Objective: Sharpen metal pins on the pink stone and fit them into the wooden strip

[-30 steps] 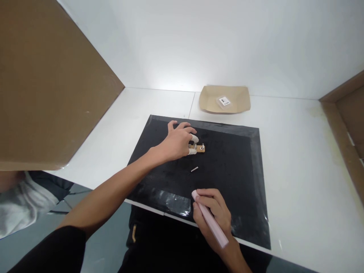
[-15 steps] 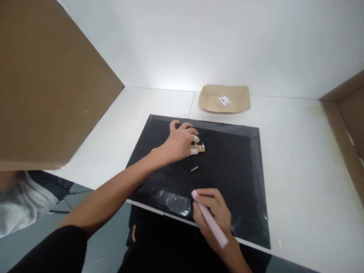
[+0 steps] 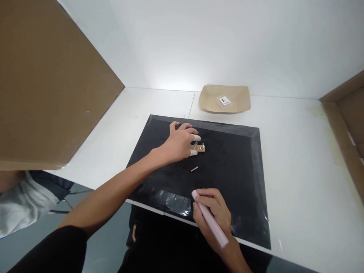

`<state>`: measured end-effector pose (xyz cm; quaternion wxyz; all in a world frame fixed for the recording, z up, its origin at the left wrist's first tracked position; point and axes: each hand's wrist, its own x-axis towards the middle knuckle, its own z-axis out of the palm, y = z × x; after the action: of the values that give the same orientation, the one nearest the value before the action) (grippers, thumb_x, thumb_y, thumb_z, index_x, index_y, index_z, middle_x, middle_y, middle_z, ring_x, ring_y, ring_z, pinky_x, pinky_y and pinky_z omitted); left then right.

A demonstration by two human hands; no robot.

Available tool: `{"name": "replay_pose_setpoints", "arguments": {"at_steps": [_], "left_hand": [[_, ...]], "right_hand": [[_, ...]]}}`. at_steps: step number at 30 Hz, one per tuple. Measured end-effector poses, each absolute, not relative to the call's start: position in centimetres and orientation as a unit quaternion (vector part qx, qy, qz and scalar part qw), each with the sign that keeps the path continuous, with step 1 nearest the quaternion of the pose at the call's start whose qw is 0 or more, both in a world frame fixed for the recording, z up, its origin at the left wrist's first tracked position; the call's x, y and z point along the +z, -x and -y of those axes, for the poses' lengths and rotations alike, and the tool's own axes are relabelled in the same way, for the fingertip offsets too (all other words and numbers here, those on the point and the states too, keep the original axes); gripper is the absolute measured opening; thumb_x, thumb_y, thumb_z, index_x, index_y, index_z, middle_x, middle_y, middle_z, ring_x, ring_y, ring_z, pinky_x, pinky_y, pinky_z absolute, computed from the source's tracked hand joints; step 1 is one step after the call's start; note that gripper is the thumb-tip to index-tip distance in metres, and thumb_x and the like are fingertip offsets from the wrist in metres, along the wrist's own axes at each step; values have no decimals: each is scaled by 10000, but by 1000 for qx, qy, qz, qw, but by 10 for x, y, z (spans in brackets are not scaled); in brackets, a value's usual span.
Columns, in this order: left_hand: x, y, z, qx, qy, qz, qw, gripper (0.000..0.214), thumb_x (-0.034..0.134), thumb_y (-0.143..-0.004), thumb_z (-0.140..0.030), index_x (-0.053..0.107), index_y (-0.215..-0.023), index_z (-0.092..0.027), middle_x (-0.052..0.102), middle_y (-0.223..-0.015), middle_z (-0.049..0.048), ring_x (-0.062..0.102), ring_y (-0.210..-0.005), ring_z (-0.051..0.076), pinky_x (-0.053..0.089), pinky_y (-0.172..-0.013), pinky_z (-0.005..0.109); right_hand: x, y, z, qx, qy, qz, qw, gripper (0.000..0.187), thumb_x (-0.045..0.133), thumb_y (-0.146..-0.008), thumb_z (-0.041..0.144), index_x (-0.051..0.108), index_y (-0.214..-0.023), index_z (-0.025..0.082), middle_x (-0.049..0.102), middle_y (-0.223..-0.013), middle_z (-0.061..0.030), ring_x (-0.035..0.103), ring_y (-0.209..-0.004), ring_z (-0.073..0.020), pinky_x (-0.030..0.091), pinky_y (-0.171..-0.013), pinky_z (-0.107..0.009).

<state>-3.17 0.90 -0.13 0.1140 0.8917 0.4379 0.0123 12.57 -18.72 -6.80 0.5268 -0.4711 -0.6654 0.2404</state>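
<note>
My left hand [image 3: 179,144] reaches over the black mat, with white covers on its thumb and index fingertips. Those two tips stand apart on either side of a small yellowish wooden block [image 3: 200,149] that carries two small shiny metal fittings. Part of the block is hidden by the hand; whether the thumb touches its edge I cannot tell. My right hand [image 3: 214,212], near the mat's front edge, is closed around a long pale pink bar [image 3: 212,223], which lies slanted in the grip. Between the hands a short thin metal pin [image 3: 194,168] rests on the mat.
The black mat [image 3: 236,170] covers the middle of the white table [image 3: 298,170]. Behind it sits a brown paper tray [image 3: 206,104] with a small clear labelled case [image 3: 223,101] inside. A brown panel [image 3: 51,83] rises at left, and a person's clothing [image 3: 25,204] shows below it.
The index finger of my left hand has lifted away from the thumb, showing more of the metal fitting on the block. My right hand and the pink bar have stayed put.
</note>
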Motion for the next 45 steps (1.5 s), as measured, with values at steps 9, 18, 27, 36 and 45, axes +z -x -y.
{"name": "replay_pose_setpoints", "arguments": {"at_steps": [9,18,27,36,45], "left_hand": [[8,35,-15,-8,-887,-439,140,294,661,-881,-188,762,-1146,-263,671,-1424,79,478,-1410,336,187,-1135,595],[11,32,-20,-15,-889,-431,154,262,641,-808,-102,782,-974,-248,728,-1337,49,509,-1389,319,190,-1116,594],[9,38,-11,-29,-904,-409,120,183,650,-875,-175,789,-983,-226,679,-1424,89,438,-1458,351,163,-1147,620],[14,38,3,-59,-909,-404,82,195,620,-972,-268,777,-899,-179,578,-1538,127,359,-1513,397,193,-1173,668],[16,38,9,-56,-915,-395,67,213,596,-930,-139,783,-1000,-215,563,-1554,118,344,-1521,394,196,-1161,679]], "right_hand": [[-68,-126,188,240,473,665,526,209,636,-918,52,650,-1064,202,677,-1068,-68,730,-909,-144,625,-793,-270],[-67,-126,188,243,474,666,521,209,640,-918,62,653,-1070,206,680,-1068,-70,732,-895,-151,626,-761,-268],[-67,-125,185,237,471,668,525,217,634,-919,54,648,-1071,207,681,-1058,-74,730,-890,-150,636,-757,-277],[-69,-125,189,240,476,666,521,208,627,-930,59,648,-1080,201,673,-1081,-76,724,-923,-152,615,-792,-291],[-69,-125,190,237,482,668,515,192,624,-937,73,641,-1068,212,682,-1074,-75,726,-921,-164,614,-784,-309]]}}
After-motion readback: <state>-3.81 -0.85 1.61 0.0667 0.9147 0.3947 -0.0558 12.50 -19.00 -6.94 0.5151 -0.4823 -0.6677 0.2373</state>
